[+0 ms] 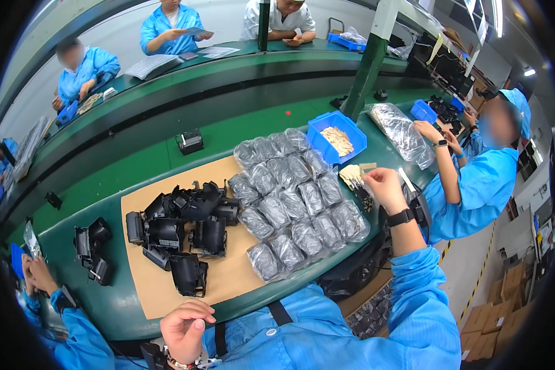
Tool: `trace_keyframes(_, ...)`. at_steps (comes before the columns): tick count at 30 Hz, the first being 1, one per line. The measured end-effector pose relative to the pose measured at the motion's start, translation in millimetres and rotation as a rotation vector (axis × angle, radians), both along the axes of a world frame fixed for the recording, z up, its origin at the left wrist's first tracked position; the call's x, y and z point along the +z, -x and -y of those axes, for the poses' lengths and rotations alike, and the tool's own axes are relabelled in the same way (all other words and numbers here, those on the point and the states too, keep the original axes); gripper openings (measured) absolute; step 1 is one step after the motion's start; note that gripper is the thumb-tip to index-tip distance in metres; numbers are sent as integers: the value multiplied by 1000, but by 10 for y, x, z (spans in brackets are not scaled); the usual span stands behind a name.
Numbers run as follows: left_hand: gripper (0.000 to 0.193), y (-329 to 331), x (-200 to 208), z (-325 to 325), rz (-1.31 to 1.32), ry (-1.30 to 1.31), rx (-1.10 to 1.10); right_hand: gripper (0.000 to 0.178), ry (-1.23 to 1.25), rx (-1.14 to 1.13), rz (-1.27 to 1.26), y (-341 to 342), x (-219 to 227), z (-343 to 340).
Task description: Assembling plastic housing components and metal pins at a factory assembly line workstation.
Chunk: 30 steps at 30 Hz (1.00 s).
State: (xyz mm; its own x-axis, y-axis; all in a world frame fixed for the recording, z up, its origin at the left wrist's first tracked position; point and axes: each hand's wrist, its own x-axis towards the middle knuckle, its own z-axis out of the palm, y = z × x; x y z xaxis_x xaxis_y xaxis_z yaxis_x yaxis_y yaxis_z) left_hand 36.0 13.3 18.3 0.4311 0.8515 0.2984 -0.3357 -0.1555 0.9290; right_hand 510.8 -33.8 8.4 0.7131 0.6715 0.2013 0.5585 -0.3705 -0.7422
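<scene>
Head view: right hand [385, 188] pinches small pale tags [353, 175], fingers closed on them; blue bin [319, 139] of same just beyond. Left hand [184, 327] loosely curled, empty, at near worktop [114, 305] edge. Judged midway: about twenty bagged parts [293, 200] left of right hand; roughly ten black housings [185, 231] unbagged on cardboard sheet [228, 277].

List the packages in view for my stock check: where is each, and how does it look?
Bagged parts: rows on the table's right half, clear shiny plastic over dark items.
Big bag: far right, long, clear, crinkled.
Blue bin: behind the rows, holding tan pieces.
Cartons: floor at right, brown.
</scene>
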Motion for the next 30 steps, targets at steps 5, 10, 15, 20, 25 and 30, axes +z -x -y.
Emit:
trace_keyframes(5, 12, -81, 84, -61, -59, 48, -208, 7, -310, 303, -295, 625, 476, 35)
trace_keyframes(10, 45, -559, 201, -54, -182, 141, -437, 8, -108, 761, -487, 1828, 609, 112)
trace_keyframes(15, 23, -742, 12, -69, 15, 342, -330, 13, -116, 870, -333, 2234, 544, 52)
trace_keyframes(20, 15, -665, 56, -73, -80, 257, -185, 25, -421, 698, 404, 2444, 454, 1)
trace_keyframes(25, 14, -627, 37, -56, -157, 144, -130, 26, -492, 650, 464, 2501, 395, 44)
trace_keyframes(30, 14, -643, 34, -125, -270, -61, -171, 19, -348, 874, -44, 2491, 342, -46)
